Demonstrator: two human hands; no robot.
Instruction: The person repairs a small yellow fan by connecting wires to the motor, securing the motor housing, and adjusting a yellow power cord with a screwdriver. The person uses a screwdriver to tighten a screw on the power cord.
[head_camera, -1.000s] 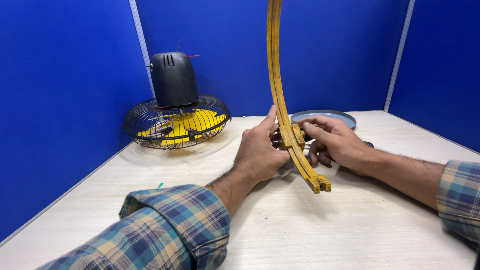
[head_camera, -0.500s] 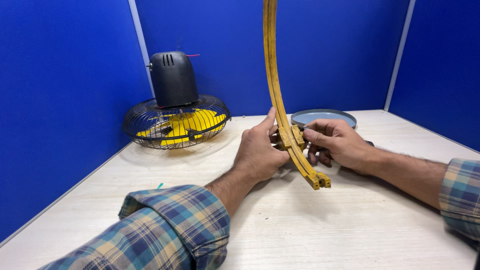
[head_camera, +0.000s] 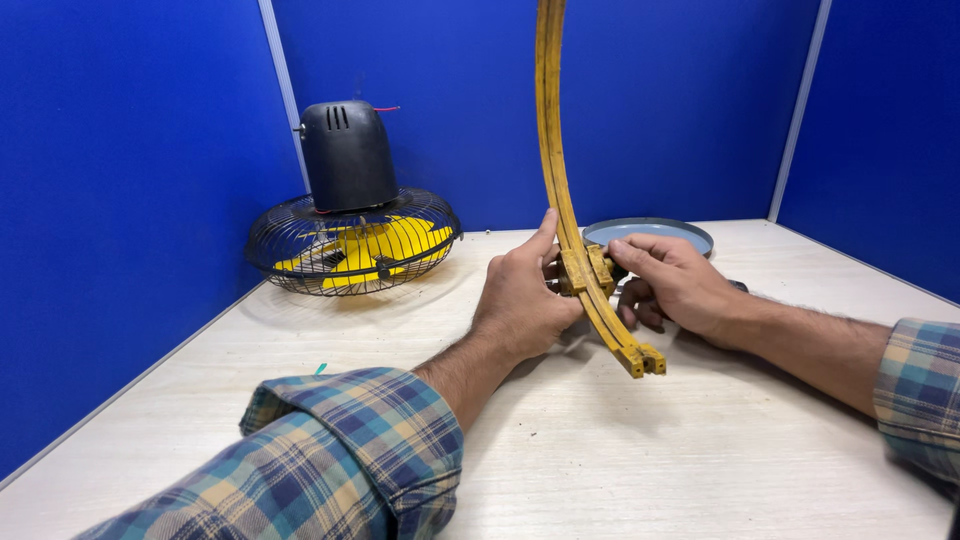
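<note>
A long curved yellow bracket (head_camera: 556, 170) made of two parallel strips rises from between my hands up past the top of the view; its lower end (head_camera: 640, 358) hangs just above the table. My left hand (head_camera: 522, 300) grips it from the left near a yellow clamp block (head_camera: 585, 268). From the right, my right hand (head_camera: 676, 285) closes its fingers on the same block. A dark part sits under my right hand, mostly hidden.
A fan with a black motor housing (head_camera: 346, 155) lies face down on its black wire cage with yellow blades (head_camera: 352, 245) at the back left. A round grey-blue plate (head_camera: 650, 233) lies behind my hands. Blue partition walls (head_camera: 120, 200) enclose the pale table (head_camera: 620, 460).
The bracket has tipped slightly, its top shifting left and more upright. Both hands stay clasped at the clamp block.
</note>
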